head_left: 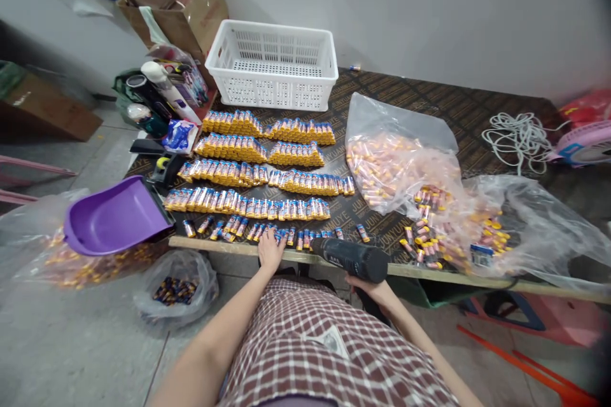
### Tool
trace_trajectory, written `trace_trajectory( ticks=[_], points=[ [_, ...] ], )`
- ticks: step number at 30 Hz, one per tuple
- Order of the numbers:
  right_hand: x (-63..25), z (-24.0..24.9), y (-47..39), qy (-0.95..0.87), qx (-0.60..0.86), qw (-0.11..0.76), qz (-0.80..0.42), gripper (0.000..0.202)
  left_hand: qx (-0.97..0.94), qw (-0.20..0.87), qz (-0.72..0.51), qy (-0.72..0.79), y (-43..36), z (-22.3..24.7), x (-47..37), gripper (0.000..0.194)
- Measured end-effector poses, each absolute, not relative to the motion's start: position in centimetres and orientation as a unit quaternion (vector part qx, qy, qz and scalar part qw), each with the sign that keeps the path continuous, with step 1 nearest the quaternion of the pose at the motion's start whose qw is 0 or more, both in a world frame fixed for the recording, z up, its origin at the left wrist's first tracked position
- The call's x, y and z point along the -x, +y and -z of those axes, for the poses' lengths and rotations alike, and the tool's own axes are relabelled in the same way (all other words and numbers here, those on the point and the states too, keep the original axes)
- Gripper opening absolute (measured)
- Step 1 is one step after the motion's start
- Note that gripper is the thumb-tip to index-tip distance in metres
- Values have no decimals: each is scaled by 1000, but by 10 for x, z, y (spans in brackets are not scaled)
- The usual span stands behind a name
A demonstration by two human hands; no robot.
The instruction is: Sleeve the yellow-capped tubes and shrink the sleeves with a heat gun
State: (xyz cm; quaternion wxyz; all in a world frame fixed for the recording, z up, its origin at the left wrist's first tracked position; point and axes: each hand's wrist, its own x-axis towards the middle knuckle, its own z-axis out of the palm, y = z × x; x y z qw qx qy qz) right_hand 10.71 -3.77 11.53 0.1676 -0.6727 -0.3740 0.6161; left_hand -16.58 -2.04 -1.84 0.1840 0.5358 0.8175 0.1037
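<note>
My left hand (pixel 270 250) rests at the table's front edge, its fingers on small blue-and-yellow tubes (pixel 252 231) lying in a loose front row. In my right hand (pixel 371 286) is a dark power drill (pixel 356 258), held by its handle below the table edge. The drill's front end points left, close to the tubes beside my left hand. Behind that row, stacked tubes (pixel 286 208) stand in several rows, split into left and right groups. Part of my right hand is hidden under the drill.
A white plastic basket (pixel 277 96) stands behind the rows. Clear bags (pixel 401 121) of yellow-ended pieces lie on the right, near a white cord (pixel 518 137). A purple dustpan (pixel 112 216) juts out at the left edge, with a bag of dark pieces (pixel 175 290) below.
</note>
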Motion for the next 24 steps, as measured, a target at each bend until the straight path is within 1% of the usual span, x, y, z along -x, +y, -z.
trace_trajectory(
  ticks=[3, 7, 13, 16, 18, 24],
  points=[
    [-94, -111, -32, -392, 641, 166, -639, 24, -531, 233, -140, 803, -20, 18, 178, 47],
    [-75, -108, -25, -434, 615, 141, -643, 23, -441, 287, -201, 826, -17, 12, 193, 48],
    [-39, -113, -13, -463, 604, 114, -639, 21, -226, 279, -342, 869, -28, 4, 242, 43],
    [-18, -116, -8, -484, 589, 107, -638, 22, -128, 295, -386, 865, -42, 4, 275, 37],
    [-1, -116, -5, -501, 571, 111, -640, 23, -111, 309, -401, 855, -52, 3, 294, 34],
    [54, -113, 8, -527, 551, 142, -631, 23, -130, 332, -423, 833, -51, 0, 327, 38]
  ],
)
